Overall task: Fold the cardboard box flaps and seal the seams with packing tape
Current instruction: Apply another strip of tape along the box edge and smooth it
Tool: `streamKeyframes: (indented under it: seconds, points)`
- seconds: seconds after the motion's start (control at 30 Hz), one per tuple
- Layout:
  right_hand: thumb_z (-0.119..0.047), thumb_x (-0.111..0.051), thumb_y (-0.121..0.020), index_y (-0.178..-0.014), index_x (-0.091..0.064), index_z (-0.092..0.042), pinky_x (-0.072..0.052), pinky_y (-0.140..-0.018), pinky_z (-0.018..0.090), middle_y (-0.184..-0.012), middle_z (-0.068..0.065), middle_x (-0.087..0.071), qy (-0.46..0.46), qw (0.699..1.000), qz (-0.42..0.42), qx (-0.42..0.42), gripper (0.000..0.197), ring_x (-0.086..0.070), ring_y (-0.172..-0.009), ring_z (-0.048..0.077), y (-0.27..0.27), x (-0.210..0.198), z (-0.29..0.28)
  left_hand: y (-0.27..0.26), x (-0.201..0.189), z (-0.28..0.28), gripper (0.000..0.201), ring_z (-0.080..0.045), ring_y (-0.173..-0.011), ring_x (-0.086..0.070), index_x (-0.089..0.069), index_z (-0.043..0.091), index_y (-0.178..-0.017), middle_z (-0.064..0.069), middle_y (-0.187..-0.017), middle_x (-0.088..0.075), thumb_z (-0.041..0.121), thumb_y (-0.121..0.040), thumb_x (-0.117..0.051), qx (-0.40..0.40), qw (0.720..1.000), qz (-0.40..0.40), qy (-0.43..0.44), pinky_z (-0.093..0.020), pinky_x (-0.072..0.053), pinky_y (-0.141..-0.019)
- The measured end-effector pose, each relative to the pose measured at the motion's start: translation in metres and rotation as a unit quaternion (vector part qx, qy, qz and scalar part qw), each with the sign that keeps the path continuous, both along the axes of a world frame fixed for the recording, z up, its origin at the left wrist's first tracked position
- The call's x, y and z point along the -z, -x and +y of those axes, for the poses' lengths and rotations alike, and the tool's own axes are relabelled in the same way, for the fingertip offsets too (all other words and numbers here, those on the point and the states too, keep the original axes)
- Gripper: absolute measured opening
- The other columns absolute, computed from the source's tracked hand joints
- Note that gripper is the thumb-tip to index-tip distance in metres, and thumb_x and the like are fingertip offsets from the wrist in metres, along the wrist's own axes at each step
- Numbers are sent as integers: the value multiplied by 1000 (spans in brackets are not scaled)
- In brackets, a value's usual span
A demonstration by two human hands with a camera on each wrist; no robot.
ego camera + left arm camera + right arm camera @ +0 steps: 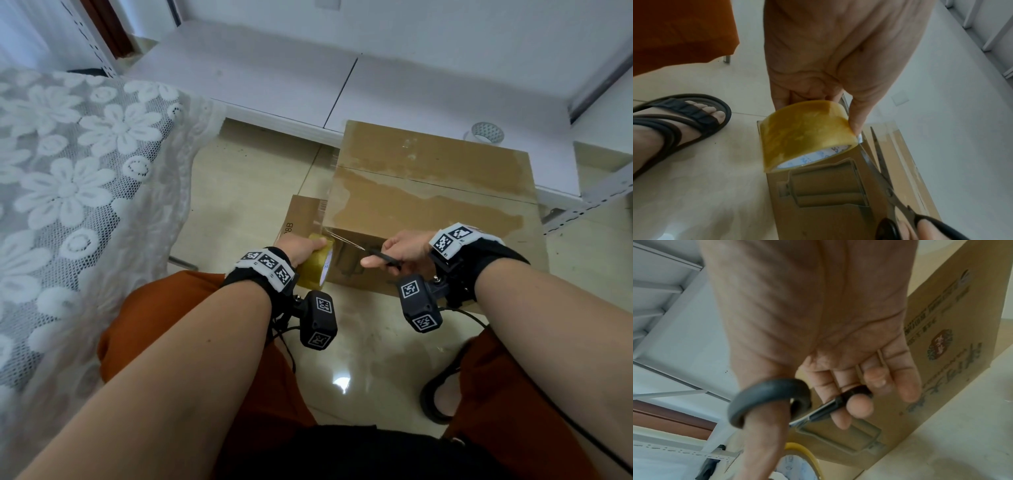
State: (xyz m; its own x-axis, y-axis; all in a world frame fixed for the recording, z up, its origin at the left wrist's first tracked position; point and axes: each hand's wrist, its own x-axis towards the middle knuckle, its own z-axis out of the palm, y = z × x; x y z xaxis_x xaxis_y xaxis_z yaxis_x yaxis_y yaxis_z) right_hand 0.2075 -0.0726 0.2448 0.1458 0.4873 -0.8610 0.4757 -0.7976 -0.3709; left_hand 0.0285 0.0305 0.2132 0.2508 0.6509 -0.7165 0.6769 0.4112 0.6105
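Note:
A brown cardboard box [435, 192] stands on the floor with its top flaps folded shut and clear tape over the seam. My left hand [301, 248] grips a yellowish roll of packing tape [315, 265] [805, 134] at the box's near left corner, a strip stretched from roll to box. My right hand [397, 253] holds black-handled scissors [380, 255] [890, 186] [777, 400], thumb through one loop, blades parted around the stretched tape. The box's printed front face [931, 353] is beside the right hand.
A lace-covered table [78, 178] is on the left. White low shelving [376, 85] runs behind the box, with another tape roll [486, 132] on it. My knees in orange fabric [164, 308] and a sandalled foot [674, 125] are close to the box on the tiled floor.

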Motion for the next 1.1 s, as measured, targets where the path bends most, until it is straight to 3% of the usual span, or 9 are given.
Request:
streamKeyframes:
  seconds: [0.1, 0.23, 0.3, 0.37, 0.47, 0.53, 0.77, 1.0, 1.1]
  points:
    - [-64, -75, -47, -60, -51, -17, -35, -49, 22, -59, 2, -48, 14, 1000, 2, -28, 54, -40, -49, 13, 1, -2, 3, 1, -5, 0, 67, -34, -112, -58, -49, -3, -128, -19, -126, -58, 41, -83, -71, 13, 1000, 15, -8, -44, -49, -98]
    - [-53, -72, -71, -65, -52, -17, -32, -43, 18, -59, 0, -47, 32, 999, -1, -27, 43, -39, -47, 11, -5, -5, 5, 1, -5, 2, 70, -33, -114, -57, -46, -2, -132, -19, -130, -56, 42, -84, -69, 28, 999, 30, -9, -43, -47, -100]
    - [-54, -71, -73, -66, -53, -16, -34, -43, 18, -60, 0, -47, 52, 998, -17, -30, 43, -41, -48, 12, -10, -4, 4, -1, -3, 2, 70, -33, -115, -57, -46, -2, -133, -19, -130, -56, 42, -84, -69, 29, 999, 30, -5, -43, -47, -100]
    - [-57, -72, -69, -65, -52, -16, -34, -45, 20, -60, 1, -46, 64, 997, -18, -30, 46, -41, -49, 13, -11, -1, 3, -2, -2, 2, 68, -33, -114, -57, -47, -2, -131, -19, -129, -56, 41, -84, -70, 30, 999, 28, -2, -43, -48, -99]
    - [-63, -74, -49, -65, -51, -17, -33, -52, 23, -59, -1, -46, 58, 998, 4, -23, 54, -39, -52, 13, -8, 4, 5, -3, -1, 2, 66, -33, -112, -58, -48, -2, -130, -19, -128, -57, 41, -84, -69, 31, 999, 29, -4, -43, -48, -99]
    - [-63, -74, -44, -65, -51, -17, -31, -53, 23, -58, -1, -45, 51, 998, 11, -24, 56, -38, -52, 12, -4, 7, 8, -2, -1, 2, 66, -33, -113, -58, -48, -1, -130, -18, -128, -57, 42, -85, -69, 31, 999, 33, -4, -43, -48, -99]
    - [-49, -72, -73, -70, -56, -14, -31, -50, 20, -57, -3, -47, 28, 999, 14, -4, 38, -39, -51, 10, 3, 10, 23, -2, -1, 4, 58, -32, -110, -59, -53, -2, -124, -18, -124, -59, 39, -87, -68, 27, 999, 26, -1, -41, -48, -99]
    - [-58, -72, -60, -80, -66, -12, -29, -52, 22, -56, -3, -47, 12, 1000, 25, 8, 51, -37, -51, 10, 11, 14, 31, -4, -2, 4, 55, -30, -109, -59, -54, -1, -124, -16, -123, -60, 39, -87, -67, 22, 999, 32, 4, -37, -49, -95]
    - [-56, -72, -69, -78, -67, -12, -29, -51, 22, -55, -2, -48, 4, 1000, 18, 10, 45, -37, -49, 11, 11, 16, 33, -5, -5, 4, 56, -30, -110, -58, -53, -1, -125, -16, -124, -59, 39, -88, -66, 23, 999, 35, 7, -36, -48, -92]
